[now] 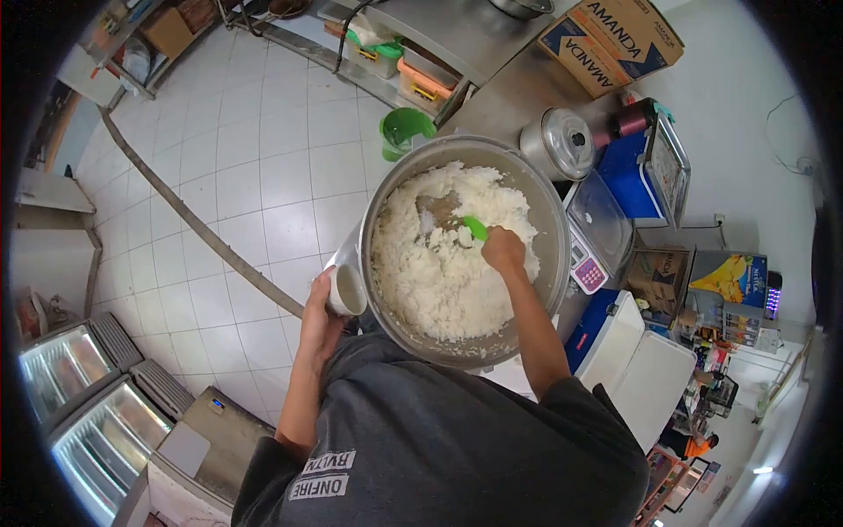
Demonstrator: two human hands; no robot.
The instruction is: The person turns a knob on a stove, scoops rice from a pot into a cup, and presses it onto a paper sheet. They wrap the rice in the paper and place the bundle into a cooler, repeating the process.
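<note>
A wide metal pot (555,290) stands in front of me, holding a large heap of white cooked rice (439,290). My right hand (505,250) reaches over the pot, its fingers wrapped round the handle of a green rice paddle (475,228). The paddle's blade points toward the rice near a thinned-out patch where the pot's bottom shows. At the pot's left side, my left hand (323,318) grips a white cup (349,290), held tilted just outside the rim. The cup's contents are hard to make out.
A green bucket (404,132) is on the tiled floor beyond the pot. To the right are a lidded metal pot (558,143), a scale (590,263), a blue cooler (628,180) and an open cooler box (628,360). Cardboard boxes (610,39) sit at the back.
</note>
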